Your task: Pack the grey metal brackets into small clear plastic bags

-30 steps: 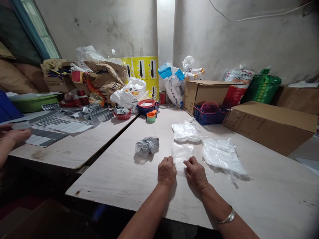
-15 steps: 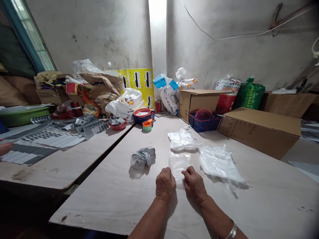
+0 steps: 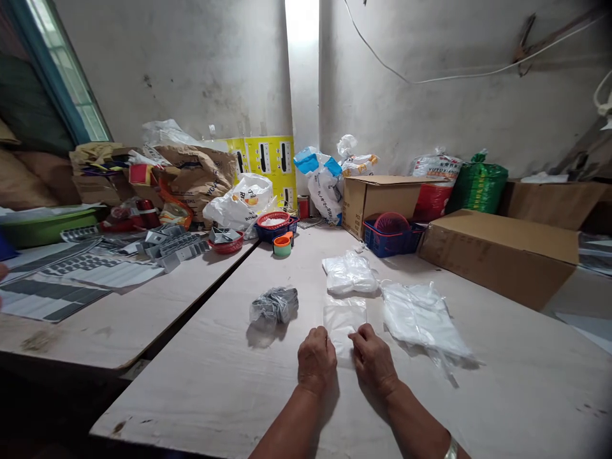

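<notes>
Very little has changed at our end: our left hand (image 3: pixel 316 361) and right hand (image 3: pixel 373 361) have hardly shifted on the clear plastic bag (image 3: pixel 344 322), which lies flat on the pale worktop (image 3: pixel 201 389), while the view has settled slightly and a co-worker's hand (image 3: pixel 2 271) has drawn back to the far left edge of the frame. So the bag stays where it was, directly in front of us and between the hands. Both forearms reach forward from the bottom of the view, bare and angled inward, with a metal bangle (image 3: pixel 450 449) at the right wrist. Our hands are curled, knuckles up, and not clenched into fists; the fingers meet the near edge of the bag, but we cannot tell whether they are pinching it or only pressing on it. Just beyond the bag sits a folded white plastic packet (image 3: pixel 349 273), a looser pile of white plastic bags (image 3: pixel 421 319) lies to the right, and a grey wrapped bundle (image 3: pixel 273 305) lies to the left. Farther back stand small orange and green cups (image 3: pixel 282 245) and a blue basket (image 3: pixel 392 239), with a large cardboard box (image 3: pixel 497 255) at the right of the worktop
</notes>
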### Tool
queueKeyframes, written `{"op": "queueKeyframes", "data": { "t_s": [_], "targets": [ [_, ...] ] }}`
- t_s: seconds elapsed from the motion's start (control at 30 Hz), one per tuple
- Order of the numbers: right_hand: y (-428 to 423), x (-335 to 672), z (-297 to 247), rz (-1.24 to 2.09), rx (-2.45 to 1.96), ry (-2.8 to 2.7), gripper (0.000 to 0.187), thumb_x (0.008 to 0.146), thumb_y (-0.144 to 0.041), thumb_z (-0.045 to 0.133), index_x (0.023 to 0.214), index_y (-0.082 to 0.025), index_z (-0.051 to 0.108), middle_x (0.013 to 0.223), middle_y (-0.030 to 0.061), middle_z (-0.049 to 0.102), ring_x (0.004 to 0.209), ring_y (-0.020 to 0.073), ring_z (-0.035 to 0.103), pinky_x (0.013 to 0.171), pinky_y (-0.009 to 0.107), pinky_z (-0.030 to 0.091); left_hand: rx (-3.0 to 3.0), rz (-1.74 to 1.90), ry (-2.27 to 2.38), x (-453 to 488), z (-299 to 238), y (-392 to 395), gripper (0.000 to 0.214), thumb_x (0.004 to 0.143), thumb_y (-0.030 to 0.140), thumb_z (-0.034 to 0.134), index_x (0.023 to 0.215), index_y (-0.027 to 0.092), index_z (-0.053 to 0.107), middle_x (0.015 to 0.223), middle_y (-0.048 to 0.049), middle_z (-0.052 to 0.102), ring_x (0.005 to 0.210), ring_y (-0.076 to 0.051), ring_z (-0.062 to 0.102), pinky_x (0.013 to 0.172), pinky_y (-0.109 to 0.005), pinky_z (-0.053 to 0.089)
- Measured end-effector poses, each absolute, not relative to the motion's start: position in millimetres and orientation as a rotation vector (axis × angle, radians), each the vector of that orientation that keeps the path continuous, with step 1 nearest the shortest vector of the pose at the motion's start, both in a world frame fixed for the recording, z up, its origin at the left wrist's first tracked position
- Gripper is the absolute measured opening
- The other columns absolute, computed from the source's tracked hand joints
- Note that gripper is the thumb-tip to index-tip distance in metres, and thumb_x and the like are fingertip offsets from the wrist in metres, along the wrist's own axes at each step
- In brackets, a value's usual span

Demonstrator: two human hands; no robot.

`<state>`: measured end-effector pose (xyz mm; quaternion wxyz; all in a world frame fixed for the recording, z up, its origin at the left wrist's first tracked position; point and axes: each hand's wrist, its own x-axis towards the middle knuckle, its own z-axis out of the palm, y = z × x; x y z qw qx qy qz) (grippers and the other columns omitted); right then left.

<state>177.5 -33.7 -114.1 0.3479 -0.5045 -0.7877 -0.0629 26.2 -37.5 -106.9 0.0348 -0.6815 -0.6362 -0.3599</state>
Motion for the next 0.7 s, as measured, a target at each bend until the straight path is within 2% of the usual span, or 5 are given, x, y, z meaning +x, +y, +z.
{"op": "queueKeyframes", "data": {
  "t_s": [0.4, 0.7],
  "targets": [
    [-31.8, 181.8, -113.8, -0.153, -1.304, -2.072, 0.035, 0.065, -0.001, 0.044, 0.086, -0.020, 0.064, 0.083, 0.0032, 0.048, 0.068, 0.0118, 0.049, 0.061, 0.021, 0.038, -2.060, -1.101, -1.949, 25.6, -112.0, -33.9, 0.016, 0.078, 0.008, 0.041, 0.070, 0.020, 0.047, 0.070, -0.0028, 0.054, 0.065, -0.017, 0.052, 0.062, -0.027, 0.036],
    [-32.3, 186.3, -106.8, -0.239, -1.309, -2.121, 0.026, 0.071, -0.001, 0.041, 0.086, -0.016, 0.057, 0.090, 0.0055, 0.051, 0.063, 0.0104, 0.048, 0.057, 0.021, 0.036, -2.078, -1.091, -1.983, 26.8, -107.6, -33.9, 0.013, 0.078, 0.010, 0.042, 0.072, 0.019, 0.049, 0.072, -0.0030, 0.055, 0.067, -0.017, 0.052, 0.063, -0.027, 0.036]
  ]
}}
